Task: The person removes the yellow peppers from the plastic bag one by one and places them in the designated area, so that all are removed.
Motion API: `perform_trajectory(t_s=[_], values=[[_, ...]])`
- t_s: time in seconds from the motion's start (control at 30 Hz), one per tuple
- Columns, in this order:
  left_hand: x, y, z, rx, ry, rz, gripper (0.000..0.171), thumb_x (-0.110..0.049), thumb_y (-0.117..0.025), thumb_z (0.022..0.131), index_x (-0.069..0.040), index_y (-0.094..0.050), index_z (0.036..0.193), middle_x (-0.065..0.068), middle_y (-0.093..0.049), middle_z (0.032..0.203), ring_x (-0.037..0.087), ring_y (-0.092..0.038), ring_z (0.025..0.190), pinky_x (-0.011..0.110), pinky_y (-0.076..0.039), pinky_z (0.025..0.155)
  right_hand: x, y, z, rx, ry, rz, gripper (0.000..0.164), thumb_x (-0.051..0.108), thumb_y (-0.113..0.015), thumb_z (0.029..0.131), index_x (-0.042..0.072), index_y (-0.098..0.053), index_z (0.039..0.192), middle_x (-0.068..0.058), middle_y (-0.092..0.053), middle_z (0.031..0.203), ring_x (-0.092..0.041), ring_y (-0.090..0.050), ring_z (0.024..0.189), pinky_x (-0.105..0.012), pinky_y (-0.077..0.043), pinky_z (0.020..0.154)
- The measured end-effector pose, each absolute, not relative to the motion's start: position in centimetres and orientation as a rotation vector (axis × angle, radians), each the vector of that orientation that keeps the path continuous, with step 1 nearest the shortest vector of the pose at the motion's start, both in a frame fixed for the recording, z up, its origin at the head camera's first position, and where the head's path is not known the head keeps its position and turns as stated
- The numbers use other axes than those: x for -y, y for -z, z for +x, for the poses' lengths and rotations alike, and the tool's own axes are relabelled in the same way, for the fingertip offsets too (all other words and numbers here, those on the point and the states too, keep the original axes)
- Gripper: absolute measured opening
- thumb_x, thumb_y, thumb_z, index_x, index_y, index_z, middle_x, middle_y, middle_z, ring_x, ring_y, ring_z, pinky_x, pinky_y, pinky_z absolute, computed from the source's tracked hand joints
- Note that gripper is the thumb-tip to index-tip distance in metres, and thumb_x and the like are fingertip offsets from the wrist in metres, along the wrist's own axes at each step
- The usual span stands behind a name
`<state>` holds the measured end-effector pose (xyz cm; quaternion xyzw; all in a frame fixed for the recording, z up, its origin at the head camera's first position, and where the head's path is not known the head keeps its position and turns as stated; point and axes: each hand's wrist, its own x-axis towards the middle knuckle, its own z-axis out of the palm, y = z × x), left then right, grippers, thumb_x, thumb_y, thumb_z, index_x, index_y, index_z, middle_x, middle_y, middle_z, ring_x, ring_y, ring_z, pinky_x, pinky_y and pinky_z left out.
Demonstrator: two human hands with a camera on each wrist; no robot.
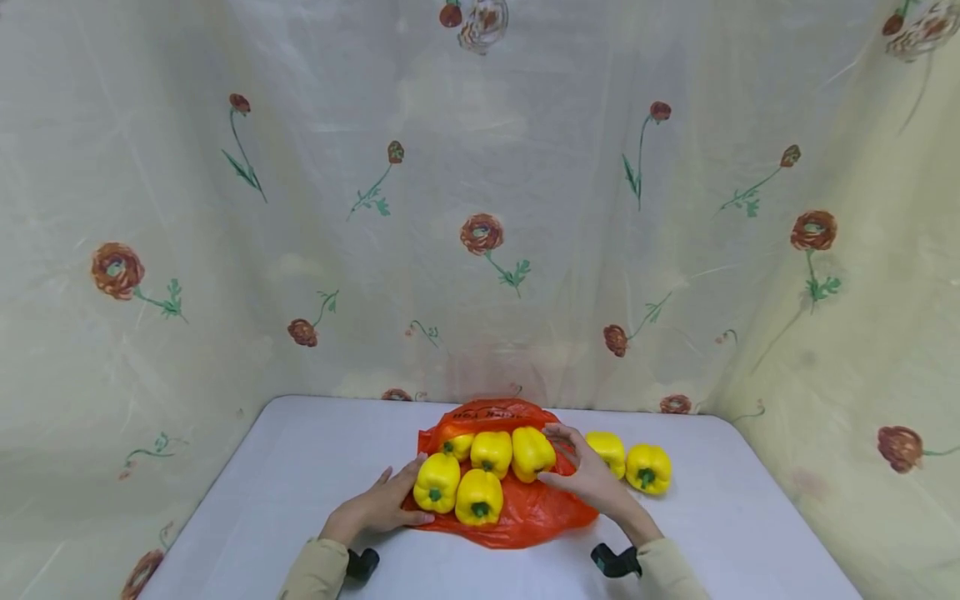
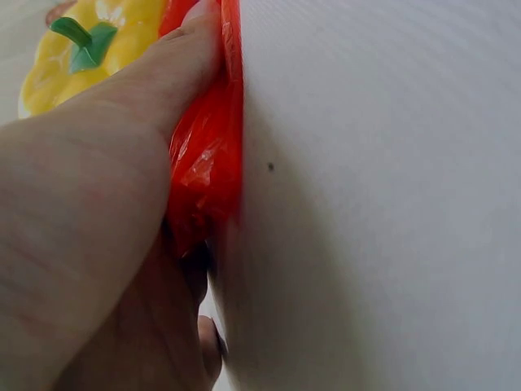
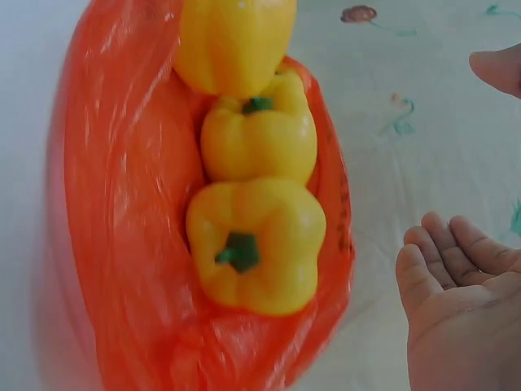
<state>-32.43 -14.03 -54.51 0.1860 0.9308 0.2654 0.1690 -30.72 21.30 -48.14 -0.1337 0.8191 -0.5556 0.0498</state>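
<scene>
Five yellow, lobed bell peppers with green stems sat on a crumpled red-orange plastic bag on the white counter; two more yellow peppers lay just right of it. Left hand gripped the bag's left edge, thumb on top. Right hand, fingers extended and parted, was just beside the rightmost pepper on the bag; contact unclear

At the lower centre of the head view, my peppers were yellow with green stems, and the bag was orange-red with dark lettering. My sleeves, at the bottom edge, were beige, the wrist cameras black. The tabletop looked white; the curtain filling the upper frame was pale cream-grey, printed with rust-red flowers on green stalks.
</scene>
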Motion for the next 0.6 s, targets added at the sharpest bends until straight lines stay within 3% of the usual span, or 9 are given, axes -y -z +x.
perform_trajectory(t_s=[0.6], values=[[14.0,54.6,-32.6,-2.644,-0.746,0.511,0.103,-0.061,-0.063,0.082,-0.013,-0.012,0.156,0.01,-0.017,0.162,0.031,-0.019,0.148,0.057,-0.004,0.12,-17.2,50.3,-30.7,-2.389,1.583,-0.535,0.078,0.029,-0.076,0.084,0.011,-0.031,0.145,-0.013,-0.039,0.148,-0.038,-0.033,0.139,-0.057,-0.03,0.113]])
